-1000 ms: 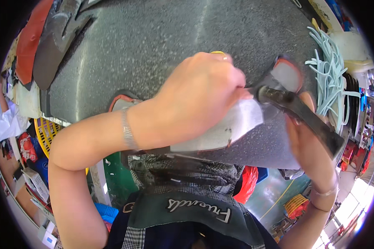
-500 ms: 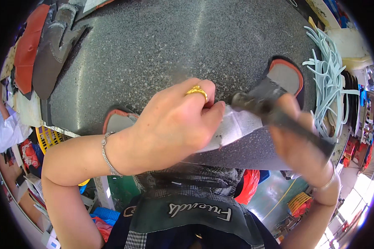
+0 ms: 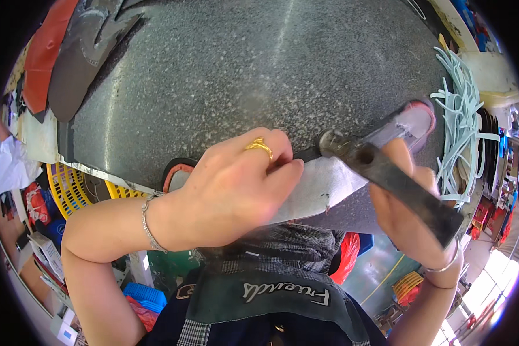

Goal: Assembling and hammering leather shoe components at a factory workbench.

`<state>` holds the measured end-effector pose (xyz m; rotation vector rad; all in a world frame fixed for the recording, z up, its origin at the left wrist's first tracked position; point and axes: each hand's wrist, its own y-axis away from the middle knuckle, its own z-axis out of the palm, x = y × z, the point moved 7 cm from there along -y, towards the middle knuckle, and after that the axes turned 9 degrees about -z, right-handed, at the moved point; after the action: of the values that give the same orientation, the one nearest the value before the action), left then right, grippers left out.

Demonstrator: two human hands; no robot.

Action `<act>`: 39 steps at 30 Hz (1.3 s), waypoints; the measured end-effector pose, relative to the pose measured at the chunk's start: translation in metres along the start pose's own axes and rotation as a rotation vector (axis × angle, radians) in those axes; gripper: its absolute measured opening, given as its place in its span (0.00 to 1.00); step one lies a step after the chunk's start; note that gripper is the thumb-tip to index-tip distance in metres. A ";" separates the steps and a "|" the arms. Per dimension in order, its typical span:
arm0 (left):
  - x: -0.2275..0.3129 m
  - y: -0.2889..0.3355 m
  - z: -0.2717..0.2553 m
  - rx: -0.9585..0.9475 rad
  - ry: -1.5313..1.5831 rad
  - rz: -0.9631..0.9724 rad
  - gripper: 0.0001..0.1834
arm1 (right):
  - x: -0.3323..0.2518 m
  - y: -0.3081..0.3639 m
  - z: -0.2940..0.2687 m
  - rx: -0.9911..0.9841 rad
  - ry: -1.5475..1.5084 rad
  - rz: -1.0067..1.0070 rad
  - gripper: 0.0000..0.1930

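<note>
My left hand (image 3: 230, 179), with a gold ring and a bracelet, is closed in a pinch on the upper edge of a curved shoe upper piece (image 3: 328, 181). The piece lies with its pale grey lining upward, bordered by black and orange-red trim. One rounded end shows left of this hand, the other at the right, slightly blurred. My right hand (image 3: 406, 196) is wrapped round a dark hammer (image 3: 401, 181). The hammer's head is over the black edge, just right of my left fingertips; whether it touches cannot be told. My left fingers hide the pinched part.
The speckled dark work surface (image 3: 213, 86) spreads ahead. Pale blue strips (image 3: 461, 115) lie in a tangle at its right edge. Brown and red cut pieces (image 3: 69, 86) are at the far left. A yellow basket (image 3: 69, 187) stands below the left edge.
My left hand has moved slightly left and nearer me, with the shoe upper piece. The piece's right end has swung right and nearer. The hammer shows more sharply, still in my right hand.
</note>
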<state>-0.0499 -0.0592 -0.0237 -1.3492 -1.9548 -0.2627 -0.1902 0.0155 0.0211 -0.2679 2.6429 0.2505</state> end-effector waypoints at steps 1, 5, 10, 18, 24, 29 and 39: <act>0.002 0.001 -0.001 -0.003 -0.006 0.025 0.13 | -0.003 -0.001 -0.001 0.059 -0.083 0.057 0.06; -0.008 0.005 -0.011 -0.007 0.171 -0.190 0.19 | -0.015 -0.006 0.008 -0.043 -0.118 0.052 0.06; -0.004 0.023 -0.016 -0.059 0.051 -0.027 0.16 | -0.036 -0.022 0.012 -0.207 0.079 0.016 0.08; -0.005 0.020 -0.030 -0.033 -0.123 -0.158 0.15 | -0.031 -0.019 0.017 -0.297 0.364 -0.022 0.08; -0.004 0.000 0.002 0.011 -0.035 -0.037 0.21 | 0.004 0.021 0.012 -0.213 0.024 0.406 0.15; -0.012 0.009 -0.010 -0.045 0.059 -0.044 0.16 | 0.006 0.012 0.000 0.159 0.020 0.328 0.10; -0.025 0.009 -0.026 -0.118 0.107 -0.084 0.15 | -0.011 -0.006 0.026 -0.253 -0.006 0.388 0.05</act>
<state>-0.0253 -0.0878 -0.0242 -1.3011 -1.9337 -0.4876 -0.1678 0.0168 0.0023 0.1711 2.6361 0.7123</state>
